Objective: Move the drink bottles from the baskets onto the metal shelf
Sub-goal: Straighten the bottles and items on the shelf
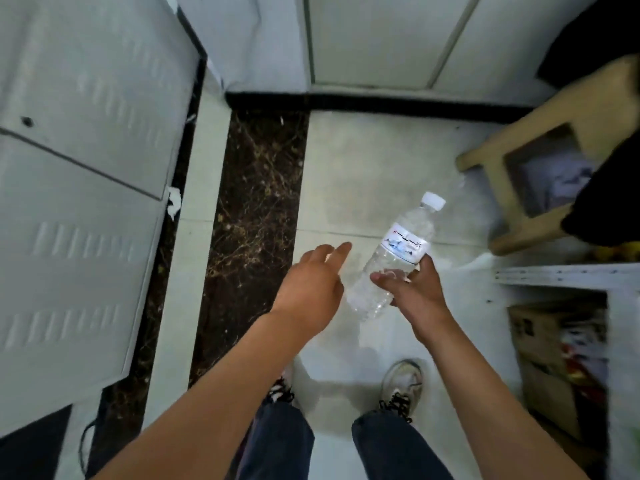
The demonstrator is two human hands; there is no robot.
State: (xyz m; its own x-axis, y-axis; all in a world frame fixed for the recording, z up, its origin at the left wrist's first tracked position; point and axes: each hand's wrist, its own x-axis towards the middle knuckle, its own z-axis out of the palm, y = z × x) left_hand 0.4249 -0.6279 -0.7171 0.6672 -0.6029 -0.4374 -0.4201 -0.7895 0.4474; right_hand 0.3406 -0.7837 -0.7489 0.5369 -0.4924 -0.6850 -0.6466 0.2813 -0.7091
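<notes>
While carried toward the shelf [554, 275], bottle [391, 258]: tilted, right hand [412, 289] fingers curled round its middle; left hand [311, 289] fingers loose, empty, alongside

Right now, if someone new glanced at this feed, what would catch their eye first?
The clear water bottle at centre, tilted with its white cap up and to the right, held by the right hand over the pale floor. Beside it the left hand reaches forward with open fingers, holding nothing. Next, the grey metal cabinet fills the left side, and a tan stool stands at upper right.
</notes>
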